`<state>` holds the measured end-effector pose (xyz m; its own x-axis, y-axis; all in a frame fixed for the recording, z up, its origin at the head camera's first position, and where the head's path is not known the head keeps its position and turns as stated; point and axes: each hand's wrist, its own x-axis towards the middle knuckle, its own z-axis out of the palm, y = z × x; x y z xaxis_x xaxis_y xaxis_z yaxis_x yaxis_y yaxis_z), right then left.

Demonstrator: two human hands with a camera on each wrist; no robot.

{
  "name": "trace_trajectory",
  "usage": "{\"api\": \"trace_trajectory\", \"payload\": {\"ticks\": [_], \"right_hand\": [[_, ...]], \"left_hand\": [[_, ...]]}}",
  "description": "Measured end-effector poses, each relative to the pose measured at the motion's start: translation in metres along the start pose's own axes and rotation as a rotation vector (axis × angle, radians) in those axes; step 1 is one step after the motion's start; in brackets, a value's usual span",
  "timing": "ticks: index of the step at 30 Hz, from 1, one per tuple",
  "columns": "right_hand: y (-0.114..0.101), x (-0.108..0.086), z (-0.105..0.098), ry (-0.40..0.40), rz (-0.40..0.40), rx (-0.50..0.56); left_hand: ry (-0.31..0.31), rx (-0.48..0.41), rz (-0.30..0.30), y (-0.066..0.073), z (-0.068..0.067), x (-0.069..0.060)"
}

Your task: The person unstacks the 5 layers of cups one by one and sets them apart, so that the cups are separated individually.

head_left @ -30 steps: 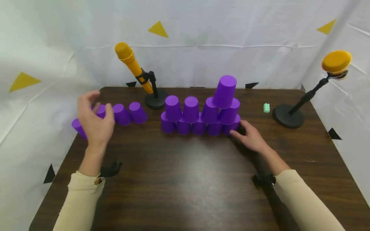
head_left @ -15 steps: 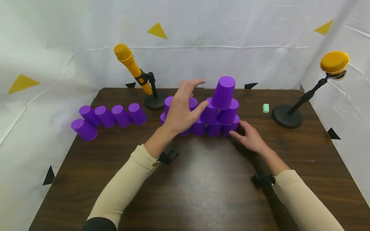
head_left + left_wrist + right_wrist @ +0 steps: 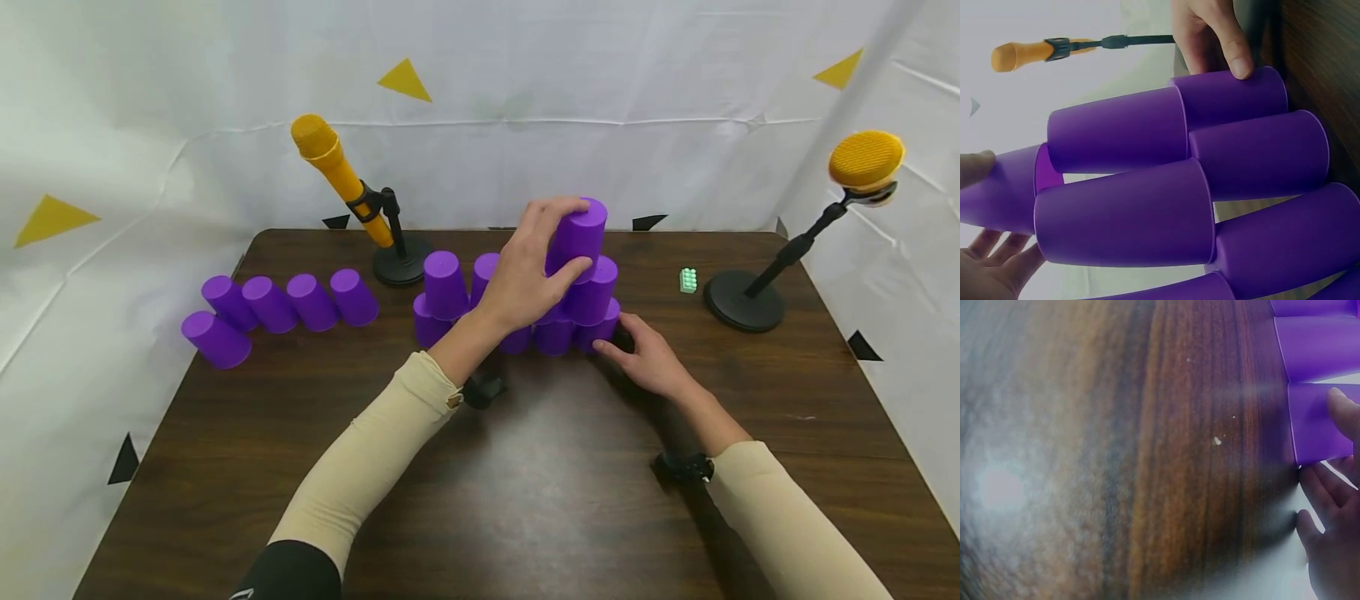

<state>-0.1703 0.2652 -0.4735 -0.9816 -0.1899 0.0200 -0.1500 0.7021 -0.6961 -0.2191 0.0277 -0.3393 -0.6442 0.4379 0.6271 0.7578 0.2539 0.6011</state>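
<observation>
- Currently, left arm reaches diagonally up and across from lower left; beige sleeve (image 3: pixel 375 458), wrist in front of the cup stack.
- Left hand (image 3: pixel 528 275) grips the top cup (image 3: pixel 582 237), thumb on one side, fingers on the other; how firmly, can't tell.
- Right arm comes in from lower right, forearm low over the table (image 3: pixel 570 467).
- Right hand (image 3: pixel 651 360) holds the end cup (image 3: pixel 603 321) of the bottom row at its right end: thumb on the front, fingers round the outer side.
- Top cup: on the right part of the stack, above two second-row cups; closed base up, mouth down, long axis roughly upright.
- End cup: on the table, also mouth down, long axis upright.
- Five loose cups (image 3: pixel 270 304), left side of table, bases up, well apart from the stack.
- Behind: yellow microphone (image 3: pixel 330 162) on a stand, tilted, head pointing up-left.
- Right: green block (image 3: pixel 687 281) near a round yellow microphone (image 3: pixel 866 160).
</observation>
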Motion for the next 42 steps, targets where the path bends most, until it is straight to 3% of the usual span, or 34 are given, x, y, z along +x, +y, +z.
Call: {"api": "trace_trajectory", "payload": {"ticks": [5, 10, 16, 20, 23, 27, 30, 33, 37, 42], "right_hand": [[0.000, 0.001, 0.000, 0.001, 0.001, -0.002], [-0.001, 0.001, 0.001, -0.001, 0.003, -0.008], [0.000, 0.001, -0.001, 0.009, 0.001, -0.021], [0.000, 0.001, 0.000, 0.005, -0.004, -0.024], [0.000, 0.001, 0.000, 0.004, -0.005, -0.022], [0.000, 0.001, 0.001, 0.003, -0.003, -0.020], [0.000, 0.001, 0.002, -0.003, -0.010, -0.014], [0.000, 0.000, 0.002, -0.003, -0.014, -0.011], [0.001, 0.001, 0.001, -0.001, -0.008, -0.013], [0.000, 0.001, 0.000, -0.005, -0.008, -0.011]], "left_hand": [[0.042, -0.028, 0.046, -0.002, -0.006, -0.005], [0.095, -0.074, 0.074, 0.007, -0.029, -0.022], [0.191, -0.147, 0.012, 0.030, -0.084, -0.057], [0.303, -0.123, -0.084, 0.040, -0.126, -0.089], [0.398, -0.039, -0.207, 0.025, -0.154, -0.116], [0.480, 0.121, -0.418, -0.022, -0.190, -0.157], [0.493, 0.240, -0.591, -0.056, -0.211, -0.188], [0.474, 0.330, -0.720, -0.073, -0.224, -0.212], [0.417, 0.463, -0.783, -0.087, -0.231, -0.229], [0.341, 0.582, -0.803, -0.101, -0.231, -0.233]]}}
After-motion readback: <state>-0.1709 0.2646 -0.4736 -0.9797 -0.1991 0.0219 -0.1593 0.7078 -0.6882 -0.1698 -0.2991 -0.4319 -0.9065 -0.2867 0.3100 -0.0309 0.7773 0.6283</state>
